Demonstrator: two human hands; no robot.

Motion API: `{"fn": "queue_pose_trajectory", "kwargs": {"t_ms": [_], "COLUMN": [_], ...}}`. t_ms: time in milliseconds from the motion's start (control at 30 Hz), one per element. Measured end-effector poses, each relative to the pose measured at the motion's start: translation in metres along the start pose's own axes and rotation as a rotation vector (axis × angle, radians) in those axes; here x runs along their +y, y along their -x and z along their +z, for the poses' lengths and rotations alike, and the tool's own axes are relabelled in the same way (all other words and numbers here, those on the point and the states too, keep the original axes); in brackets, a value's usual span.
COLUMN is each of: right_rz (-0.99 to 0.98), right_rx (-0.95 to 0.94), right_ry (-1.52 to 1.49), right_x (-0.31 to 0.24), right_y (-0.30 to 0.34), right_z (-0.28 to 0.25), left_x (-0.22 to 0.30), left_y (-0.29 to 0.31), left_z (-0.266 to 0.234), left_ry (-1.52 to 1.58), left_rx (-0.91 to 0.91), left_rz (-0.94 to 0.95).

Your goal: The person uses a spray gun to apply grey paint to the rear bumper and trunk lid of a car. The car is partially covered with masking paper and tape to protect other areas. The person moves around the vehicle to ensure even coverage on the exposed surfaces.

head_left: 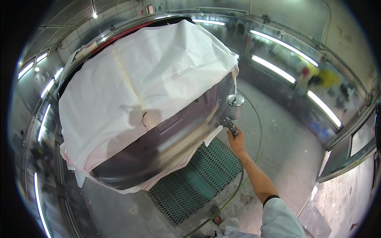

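My right hand point(236, 142) is wrapped round the handle of a spray gun point(228, 123), with the arm stretched out ahead. A metal paint cup point(234, 108) with a lid sits on top of the gun. The gun is beside the right end of an unmasked dark grey panel point(131, 162) at the end of a vehicle, which has a lighter beige band toward the right. White masking paper point(174, 59) drapes over the vehicle above it, with a yellowish strip of tape down it. My left hand is out of view.
A green hose point(226, 203) trails across the grey floor from the gun's side past my foot point(216, 219). A metal floor grate point(194, 178) lies below the panel. Lit tube lamps point(274, 68) line the walls. Loose masking paper point(213, 136) hangs near the gun.
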State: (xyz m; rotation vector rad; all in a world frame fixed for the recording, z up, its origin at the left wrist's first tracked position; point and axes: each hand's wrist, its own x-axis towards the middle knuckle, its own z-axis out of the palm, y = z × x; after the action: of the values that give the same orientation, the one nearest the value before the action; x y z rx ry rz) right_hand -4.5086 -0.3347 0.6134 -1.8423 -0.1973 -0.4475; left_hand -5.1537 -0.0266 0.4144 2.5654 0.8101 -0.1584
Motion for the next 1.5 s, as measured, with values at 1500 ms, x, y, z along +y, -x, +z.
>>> {"fn": "queue_pose_trajectory", "kwargs": {"t_ms": [1500], "right_rz": [0.117], "right_rx": [-0.354], "right_ry": [-0.248], "right_x": [-0.125], "right_y": [0.196], "right_z": [0.132], "left_x": [-0.179], "left_y": [0.208], "left_z": [-0.003], "left_ry": [0.156], "left_rx": [0.087], "left_rz": [-0.377]}}
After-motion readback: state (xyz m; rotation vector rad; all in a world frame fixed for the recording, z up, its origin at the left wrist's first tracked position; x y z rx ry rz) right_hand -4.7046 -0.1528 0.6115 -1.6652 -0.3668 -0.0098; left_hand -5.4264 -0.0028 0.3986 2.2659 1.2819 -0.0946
